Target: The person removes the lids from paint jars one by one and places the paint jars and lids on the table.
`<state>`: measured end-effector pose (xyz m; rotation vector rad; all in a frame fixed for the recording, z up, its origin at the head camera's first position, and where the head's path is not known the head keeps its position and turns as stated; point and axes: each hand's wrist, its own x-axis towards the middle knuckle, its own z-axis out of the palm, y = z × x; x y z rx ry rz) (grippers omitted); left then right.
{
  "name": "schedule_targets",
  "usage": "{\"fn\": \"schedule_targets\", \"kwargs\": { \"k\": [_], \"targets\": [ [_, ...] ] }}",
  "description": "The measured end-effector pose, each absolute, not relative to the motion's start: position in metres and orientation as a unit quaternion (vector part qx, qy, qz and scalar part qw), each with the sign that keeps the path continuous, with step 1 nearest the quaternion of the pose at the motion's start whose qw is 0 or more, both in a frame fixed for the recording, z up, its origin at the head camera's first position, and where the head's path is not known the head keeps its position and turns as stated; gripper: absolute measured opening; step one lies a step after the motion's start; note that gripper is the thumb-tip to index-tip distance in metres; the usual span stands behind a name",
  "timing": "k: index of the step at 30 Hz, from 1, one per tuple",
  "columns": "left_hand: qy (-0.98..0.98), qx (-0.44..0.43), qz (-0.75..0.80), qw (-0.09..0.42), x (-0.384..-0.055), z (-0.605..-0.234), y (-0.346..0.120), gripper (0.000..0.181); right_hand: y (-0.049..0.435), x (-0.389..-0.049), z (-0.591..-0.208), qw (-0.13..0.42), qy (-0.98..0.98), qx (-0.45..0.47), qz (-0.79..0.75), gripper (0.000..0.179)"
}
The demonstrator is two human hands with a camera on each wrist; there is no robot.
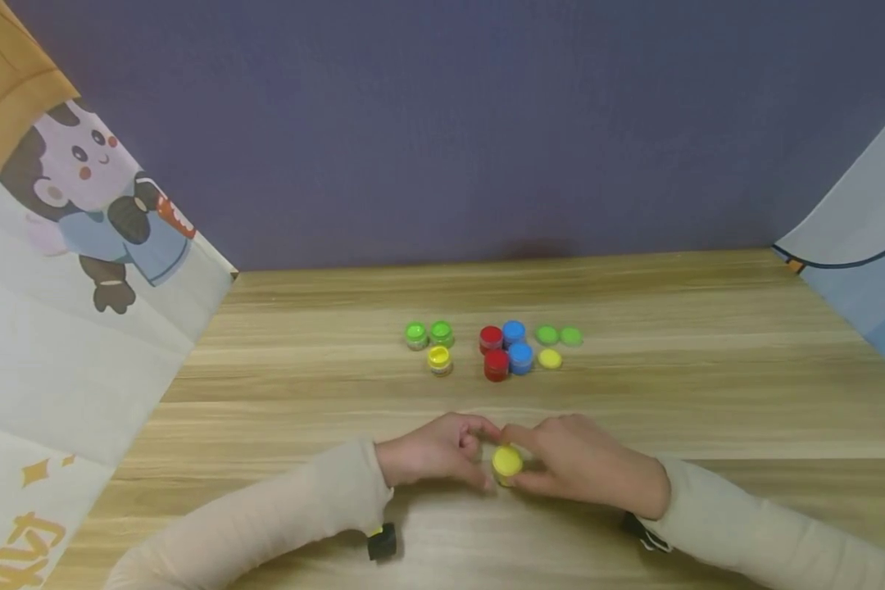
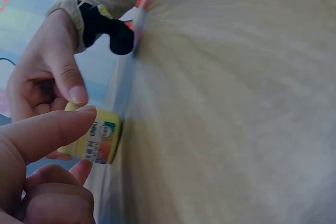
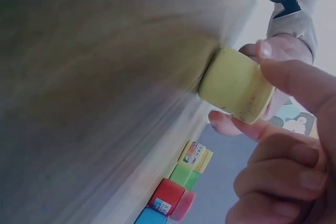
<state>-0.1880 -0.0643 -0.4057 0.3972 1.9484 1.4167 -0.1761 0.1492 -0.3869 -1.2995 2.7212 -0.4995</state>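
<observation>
A small yellow paint jar [image 1: 507, 464] with its yellow lid on stands on the table between the two hands. My right hand [image 1: 586, 463] pinches it near the lid between thumb and index finger; in the right wrist view both fingertips lie at the lid [image 3: 256, 103]. Close on the jar's other side is my left hand [image 1: 438, 451], its thumb and index finger spread around it, with a slight gap at the thumb in the head view. A printed label [image 2: 100, 137] faces the left wrist camera.
Farther back stand two lidless green jars [image 1: 416, 335] and a lidless yellow jar [image 1: 439, 360]. Beside them are two red jars [image 1: 496, 365] and two blue jars [image 1: 519, 358] with lids. Two green lids [image 1: 547, 334] and a yellow lid [image 1: 549, 359] lie to the right.
</observation>
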Motion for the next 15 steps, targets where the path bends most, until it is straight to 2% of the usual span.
{"fn": "schedule_targets", "kwargs": {
  "k": [11,15],
  "targets": [
    [0.754,0.149,0.54,0.343,-0.187,-0.417,-0.057,0.052,0.15,-0.177,-0.384,0.067,0.894,-0.411,-0.166,0.034],
    [0.755,0.147,0.543,0.337,-0.186,-0.418,-0.054,0.052,0.148,-0.175,-0.38,0.062,0.903,-0.394,-0.161,0.03]
  ]
}}
